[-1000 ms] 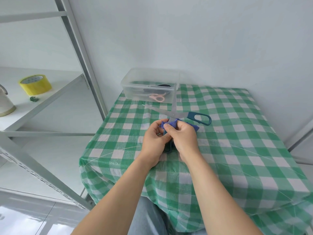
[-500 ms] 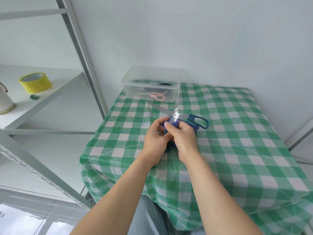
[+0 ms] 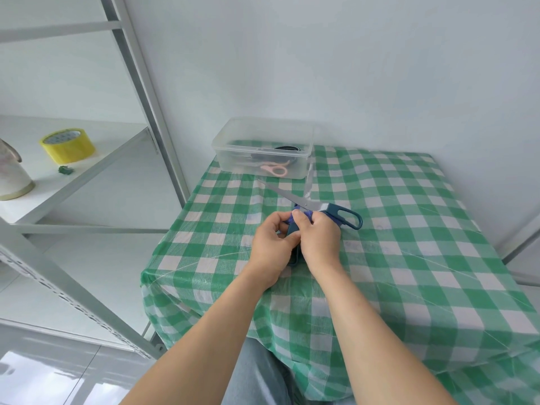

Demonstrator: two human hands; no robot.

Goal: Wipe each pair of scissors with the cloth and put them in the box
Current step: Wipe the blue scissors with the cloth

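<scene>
Blue-handled scissors (image 3: 346,219) are held wide open just above the checked table, one blade pointing far left and the other toward the box. My left hand (image 3: 268,244) grips the lower handle, which sticks out between my hands. My right hand (image 3: 320,241) pinches a blue cloth (image 3: 292,221) against the scissors just below the pivot; most of the cloth is hidden under its fingers. The clear plastic box (image 3: 304,168) stands at the table's far left corner with pink-handled scissors (image 3: 276,170) and a dark-handled pair (image 3: 285,148) inside.
The table with the green-and-white checked cover (image 3: 409,258) stands against a white wall. A metal shelf frame (image 3: 152,112) rises at the left; its shelf carries a yellow tape roll (image 3: 67,146) and a white kettle (image 3: 11,176). The table's near edge drops off below my forearms.
My right hand has slid the cloth up along the scissors toward the pivot, so less cloth shows at the right. The left hand keeps its grip on the handle.
</scene>
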